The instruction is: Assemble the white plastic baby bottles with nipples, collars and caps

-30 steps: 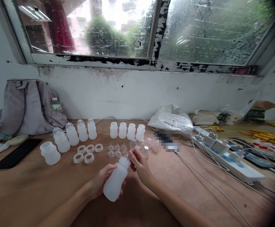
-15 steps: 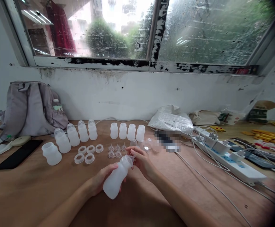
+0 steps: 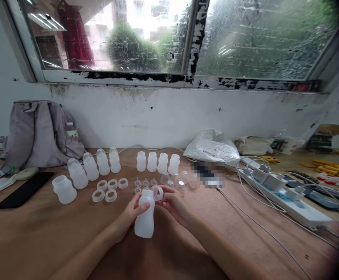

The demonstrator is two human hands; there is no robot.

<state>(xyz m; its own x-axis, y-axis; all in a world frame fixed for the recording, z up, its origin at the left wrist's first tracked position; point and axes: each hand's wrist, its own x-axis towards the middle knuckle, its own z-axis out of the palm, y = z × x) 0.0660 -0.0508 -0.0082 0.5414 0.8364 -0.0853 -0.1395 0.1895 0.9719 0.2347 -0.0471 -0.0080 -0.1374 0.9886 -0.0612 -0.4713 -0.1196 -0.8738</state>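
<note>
My left hand [image 3: 128,217] is wrapped round a frosted white baby bottle [image 3: 145,223], which stands nearly upright in the air above the table. Its threaded mouth is uncovered. Just right of that mouth, my right hand [image 3: 173,204] grips a screw ring [image 3: 158,193], its hollow side turned partly toward me; a clear nipple seems to sit in it, though fingers hide part. Behind the bottle lie several clear nipples [image 3: 145,182], some of them partly hidden by it. Several loose white rings [image 3: 110,195] rest to the left, and clear dome caps [image 3: 180,187] stand beyond my right hand.
Capped bottles [image 3: 90,167] and an open bottle [image 3: 64,189] stand at left, near a black phone [image 3: 25,190] and a backpack [image 3: 38,132]. More open bottles [image 3: 152,161] line the back. A plastic bag [image 3: 212,147], cables and a power strip [image 3: 286,202] occupy the right.
The tilted bottle has come upright. The ring, which was at the bottle's top, is now apart from it in my right hand, turned to show its inside.
</note>
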